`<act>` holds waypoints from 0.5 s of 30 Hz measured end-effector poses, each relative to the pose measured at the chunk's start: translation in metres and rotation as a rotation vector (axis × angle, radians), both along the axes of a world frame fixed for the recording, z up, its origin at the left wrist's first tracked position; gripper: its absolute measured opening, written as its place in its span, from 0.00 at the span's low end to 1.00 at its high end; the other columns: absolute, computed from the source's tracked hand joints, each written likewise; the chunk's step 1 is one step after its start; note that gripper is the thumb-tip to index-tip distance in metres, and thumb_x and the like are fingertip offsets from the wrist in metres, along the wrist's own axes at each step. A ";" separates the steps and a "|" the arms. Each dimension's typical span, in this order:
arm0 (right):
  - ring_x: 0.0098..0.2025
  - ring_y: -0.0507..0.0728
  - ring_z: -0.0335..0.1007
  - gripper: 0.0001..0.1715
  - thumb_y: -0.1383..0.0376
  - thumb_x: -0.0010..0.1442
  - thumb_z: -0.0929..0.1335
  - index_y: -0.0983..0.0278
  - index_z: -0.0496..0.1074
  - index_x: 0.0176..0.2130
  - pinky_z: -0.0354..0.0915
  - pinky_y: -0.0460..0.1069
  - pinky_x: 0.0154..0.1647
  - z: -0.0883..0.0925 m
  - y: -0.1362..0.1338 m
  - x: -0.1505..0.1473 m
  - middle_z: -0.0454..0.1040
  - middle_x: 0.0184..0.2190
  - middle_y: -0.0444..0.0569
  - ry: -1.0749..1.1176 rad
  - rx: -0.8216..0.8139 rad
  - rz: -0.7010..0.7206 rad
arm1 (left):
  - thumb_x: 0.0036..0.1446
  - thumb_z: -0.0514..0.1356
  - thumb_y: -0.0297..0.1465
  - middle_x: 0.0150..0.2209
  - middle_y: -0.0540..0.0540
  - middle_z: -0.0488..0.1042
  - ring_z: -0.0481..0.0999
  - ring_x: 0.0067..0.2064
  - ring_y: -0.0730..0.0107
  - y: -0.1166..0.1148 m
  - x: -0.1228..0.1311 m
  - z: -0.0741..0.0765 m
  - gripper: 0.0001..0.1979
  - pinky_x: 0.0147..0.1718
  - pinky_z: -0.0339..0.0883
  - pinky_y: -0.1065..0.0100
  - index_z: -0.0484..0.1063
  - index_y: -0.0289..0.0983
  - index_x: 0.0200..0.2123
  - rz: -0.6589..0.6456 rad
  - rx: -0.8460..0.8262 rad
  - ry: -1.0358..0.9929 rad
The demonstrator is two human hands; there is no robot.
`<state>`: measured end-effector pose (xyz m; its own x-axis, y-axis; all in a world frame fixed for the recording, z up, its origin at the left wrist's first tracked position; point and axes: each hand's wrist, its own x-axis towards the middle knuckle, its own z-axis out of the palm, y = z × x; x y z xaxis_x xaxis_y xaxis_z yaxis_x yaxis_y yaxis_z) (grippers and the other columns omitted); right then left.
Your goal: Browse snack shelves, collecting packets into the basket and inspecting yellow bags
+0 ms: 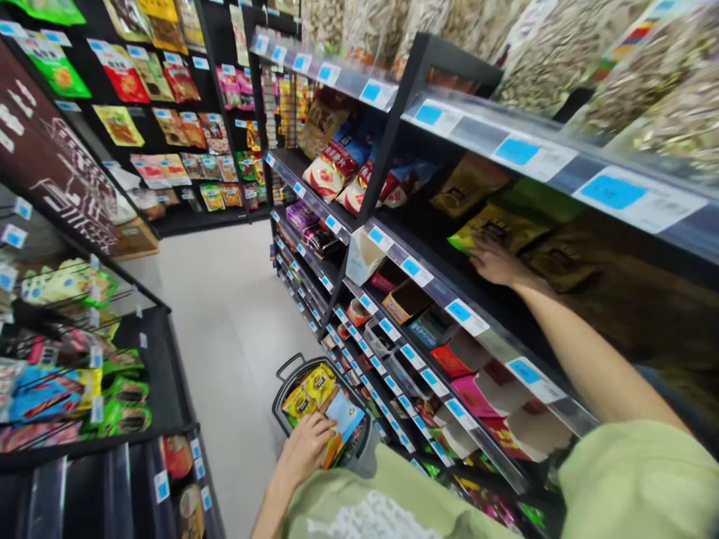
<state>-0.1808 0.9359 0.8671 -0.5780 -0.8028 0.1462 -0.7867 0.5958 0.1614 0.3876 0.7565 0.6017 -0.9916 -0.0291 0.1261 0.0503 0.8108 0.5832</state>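
Note:
My right hand (495,262) reaches deep into the dim middle shelf, its fingers closed on the lower edge of a yellow-and-green snack bag (501,224). Another yellowish bag (562,254) lies beside it, and a similar one (466,183) is further left. Down in the aisle, my left hand (306,448) rests over a dark shopping basket (276,404). Its fingers are extended across the packets inside, touching them. Yellow snack bags (308,391) and a light-blue packet (344,416) show in the basket; what lies beneath is hidden.
Price labels line the shelf edges (466,318). Large clear bags (567,60) stand on top, and open cartons (407,299) sit below. Red-and-white chip bags (334,168) lie further along. Across the grey floor (225,299) is a low rack (157,374) of packets; hanging snacks (123,75) cover the far wall.

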 end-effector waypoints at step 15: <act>0.60 0.65 0.70 0.30 0.66 0.64 0.69 0.47 0.69 0.63 0.65 0.66 0.63 0.023 0.051 0.274 0.75 0.58 0.49 -0.167 -0.559 0.299 | 0.69 0.48 0.26 0.46 0.40 0.80 0.77 0.51 0.55 -0.015 0.013 -0.010 0.17 0.49 0.67 0.60 0.76 0.39 0.50 -0.049 -0.038 -0.589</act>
<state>0.0933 0.9866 0.8902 -0.3926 -0.7615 0.5157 -0.9192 0.3057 -0.2483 0.4005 0.7417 0.5920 -0.8950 0.0126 -0.4459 -0.2347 0.8368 0.4947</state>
